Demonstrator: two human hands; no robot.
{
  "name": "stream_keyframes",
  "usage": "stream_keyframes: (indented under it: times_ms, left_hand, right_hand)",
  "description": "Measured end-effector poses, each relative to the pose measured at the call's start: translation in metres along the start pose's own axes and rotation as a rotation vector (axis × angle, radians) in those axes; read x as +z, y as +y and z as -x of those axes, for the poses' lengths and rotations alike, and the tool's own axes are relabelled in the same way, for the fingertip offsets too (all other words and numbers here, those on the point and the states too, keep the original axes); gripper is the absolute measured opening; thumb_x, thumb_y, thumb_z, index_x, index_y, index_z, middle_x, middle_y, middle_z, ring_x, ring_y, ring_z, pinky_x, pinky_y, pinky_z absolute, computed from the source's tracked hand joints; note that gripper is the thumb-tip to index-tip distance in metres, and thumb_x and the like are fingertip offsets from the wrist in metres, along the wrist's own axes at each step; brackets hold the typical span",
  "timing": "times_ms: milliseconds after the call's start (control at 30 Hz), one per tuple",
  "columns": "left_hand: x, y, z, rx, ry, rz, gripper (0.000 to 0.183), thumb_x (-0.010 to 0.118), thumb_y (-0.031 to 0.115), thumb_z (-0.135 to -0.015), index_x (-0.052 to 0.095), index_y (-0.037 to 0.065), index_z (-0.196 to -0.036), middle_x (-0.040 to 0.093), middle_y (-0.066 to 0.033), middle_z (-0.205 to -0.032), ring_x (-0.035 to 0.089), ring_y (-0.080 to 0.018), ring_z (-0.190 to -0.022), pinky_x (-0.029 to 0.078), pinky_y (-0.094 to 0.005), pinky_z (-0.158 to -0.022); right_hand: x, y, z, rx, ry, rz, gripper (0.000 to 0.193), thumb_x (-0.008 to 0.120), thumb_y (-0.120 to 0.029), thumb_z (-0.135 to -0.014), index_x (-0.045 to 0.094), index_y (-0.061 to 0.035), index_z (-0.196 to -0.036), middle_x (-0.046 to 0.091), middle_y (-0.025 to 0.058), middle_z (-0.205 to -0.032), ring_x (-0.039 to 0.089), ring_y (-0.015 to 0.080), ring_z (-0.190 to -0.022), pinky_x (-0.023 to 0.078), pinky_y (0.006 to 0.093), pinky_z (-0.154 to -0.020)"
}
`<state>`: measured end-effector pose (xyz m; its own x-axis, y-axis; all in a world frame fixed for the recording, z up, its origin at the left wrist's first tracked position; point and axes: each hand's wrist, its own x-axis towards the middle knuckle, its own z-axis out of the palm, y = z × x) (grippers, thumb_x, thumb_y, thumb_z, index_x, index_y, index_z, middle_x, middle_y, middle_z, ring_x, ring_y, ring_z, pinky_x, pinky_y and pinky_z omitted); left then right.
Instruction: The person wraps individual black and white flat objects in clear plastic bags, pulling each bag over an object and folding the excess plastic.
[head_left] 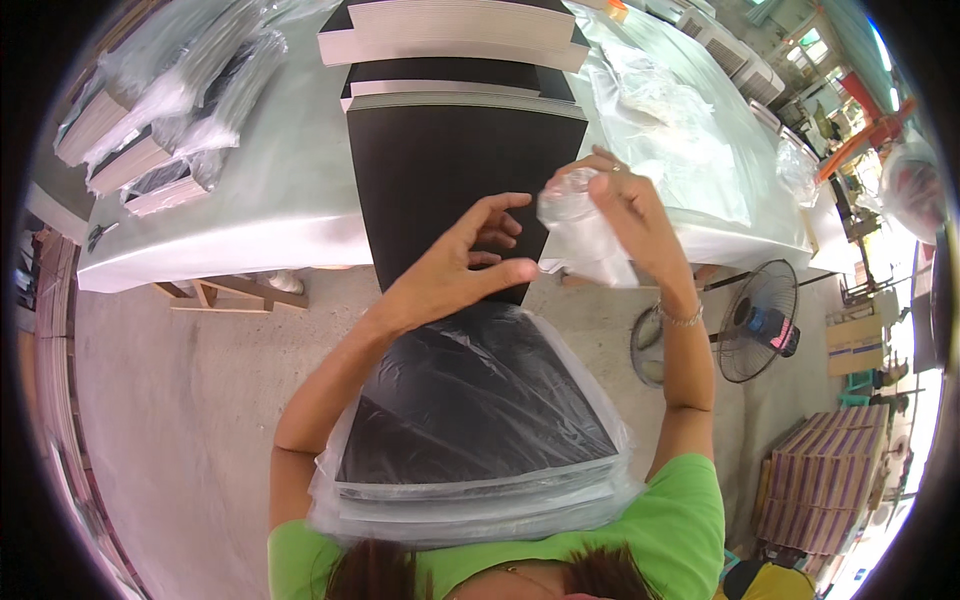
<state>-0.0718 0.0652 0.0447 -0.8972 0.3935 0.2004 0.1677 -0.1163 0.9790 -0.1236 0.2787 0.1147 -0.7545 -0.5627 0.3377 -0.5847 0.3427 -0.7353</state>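
My right hand (635, 215) is closed around a crumpled piece of whitish see-through plastic (583, 240), which hangs from between the thumb and fingers. To its left, my left hand (465, 255) is held with fingers apart and slightly curved, and nothing is in it. Both hands are above a stack of black boards (440, 165) with pale edges, at the near edge of the table. Nearer to me, below my forearms, black boards in clear plastic wrap (470, 400) form another stack.
More black-topped stacks with pale edges (455, 35) stand behind on the covered table (280, 190). Plastic-wrapped stacks (135, 160) lie at the left, scissors (98, 236) by the table's edge. Loose clear plastic (665, 120) covers the right side. A fan (765, 320) stands at right.
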Motion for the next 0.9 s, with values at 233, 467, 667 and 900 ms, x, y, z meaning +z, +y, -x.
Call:
stream_keyframes:
  times_ms: [233,467,667,900]
  left_hand:
    - [0.003,0.016,0.012,-0.068,0.092,0.241,0.077,0.07,0.041,-0.076,0.034,0.0,-0.13,0.048,-0.01,-0.118,0.047,-0.0156,-0.105,0.04,-0.0301,-0.088]
    - [-0.015,-0.006,0.024,-0.095,0.196,0.058,0.037,0.065,0.026,-0.084,0.055,0.001,-0.109,0.059,-0.0024,-0.096,0.052,-0.0069,-0.086,0.042,-0.0219,-0.078]
    - [-0.017,-0.008,0.024,-0.132,0.293,0.171,0.02,0.061,0.022,-0.087,0.064,0.002,-0.09,0.061,0.001,-0.08,0.052,-0.0045,-0.075,0.041,-0.0194,-0.071]
    - [-0.018,-0.013,0.023,-0.158,0.222,0.171,0.021,0.061,0.024,-0.087,0.065,0.004,-0.084,0.059,0.0021,-0.074,0.051,-0.0037,-0.068,0.041,-0.0187,-0.061]
  right_hand:
    - [0.037,-0.033,0.007,-0.041,0.035,0.089,0.034,0.064,-0.012,-0.079,0.057,0.0,-0.111,0.042,0.013,-0.121,0.05,0.0267,-0.099,0.037,0.0355,-0.091]
    - [0.047,-0.013,0.01,-0.01,0.211,0.122,0.028,0.064,0.0,-0.075,0.055,0.0037,-0.101,0.046,0.0133,-0.115,0.052,0.0232,-0.081,0.044,0.0337,-0.072]
    - [0.046,-0.004,0.017,0.109,0.25,0.106,0.027,0.064,-0.002,-0.076,0.056,0.0022,-0.102,0.046,0.0128,-0.114,0.051,0.0225,-0.081,0.044,0.0332,-0.072]
    - [0.059,0.003,0.02,-0.085,0.303,0.497,0.031,0.068,-0.007,-0.072,0.061,-0.0104,-0.102,0.044,0.0084,-0.107,0.043,0.0249,-0.09,0.039,0.0352,-0.08]
